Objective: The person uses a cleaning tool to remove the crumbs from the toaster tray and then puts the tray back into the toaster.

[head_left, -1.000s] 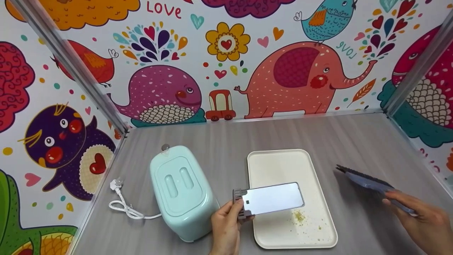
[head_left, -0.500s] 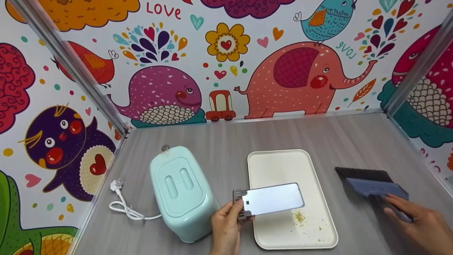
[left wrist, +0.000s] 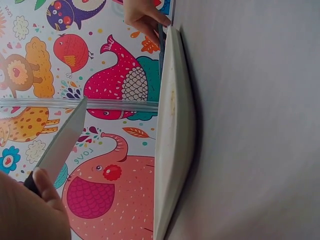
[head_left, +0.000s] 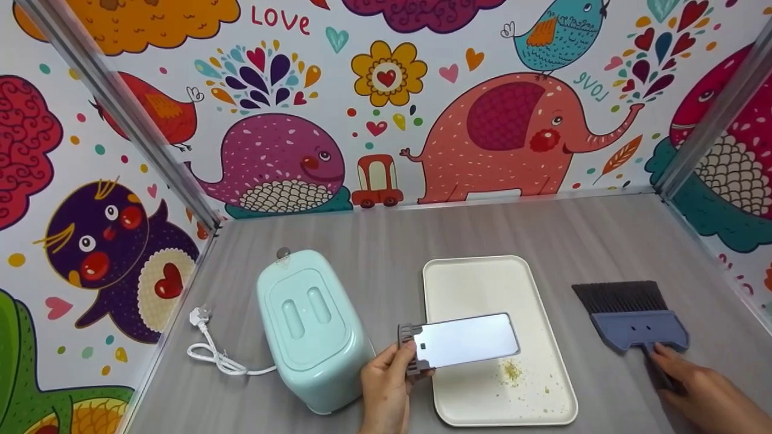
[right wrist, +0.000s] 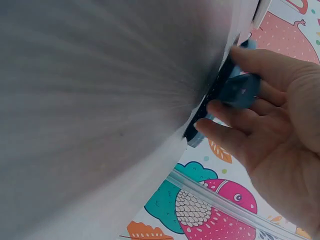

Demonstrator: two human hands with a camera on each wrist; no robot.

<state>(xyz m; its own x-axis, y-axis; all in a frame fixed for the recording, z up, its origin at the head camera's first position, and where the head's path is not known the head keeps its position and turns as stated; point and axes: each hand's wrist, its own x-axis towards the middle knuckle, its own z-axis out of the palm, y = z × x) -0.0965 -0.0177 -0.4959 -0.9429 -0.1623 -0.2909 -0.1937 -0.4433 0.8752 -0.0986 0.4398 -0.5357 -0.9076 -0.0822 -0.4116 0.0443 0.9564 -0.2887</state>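
Note:
In the head view my left hand (head_left: pixel 385 380) grips a crumb tray (head_left: pixel 467 340) by its slotted grey end, with the thumb on top. Its flat silvery plate hangs over a cream tray (head_left: pixel 473 283), which holds yellowish crumbs (head_left: pixel 511 372). In the left wrist view the crumb tray (left wrist: pixel 65 137) rises tilted from the left hand (left wrist: pixel 35 210). At the far right my right hand (head_left: pixel 702 383) is around the handle of a bench brush (head_left: pixel 639 325), which lies flat on the table, dark bristles away from me. In the right wrist view the thumb and fingers flank the handle.
A mint-green toaster (head_left: pixel 316 325) stands left of my left hand, very near it. Its white cord and plug (head_left: pixel 208 343) lie farther left. Printed wall panels (head_left: pixel 386 132) with metal corner posts close off the back and sides of the grey table (head_left: pixel 386 241).
My right hand has turned the brush from edge-on to flat on the table, its broad face now upward, and has moved slightly down. The left hand and the crumb tray hold still.

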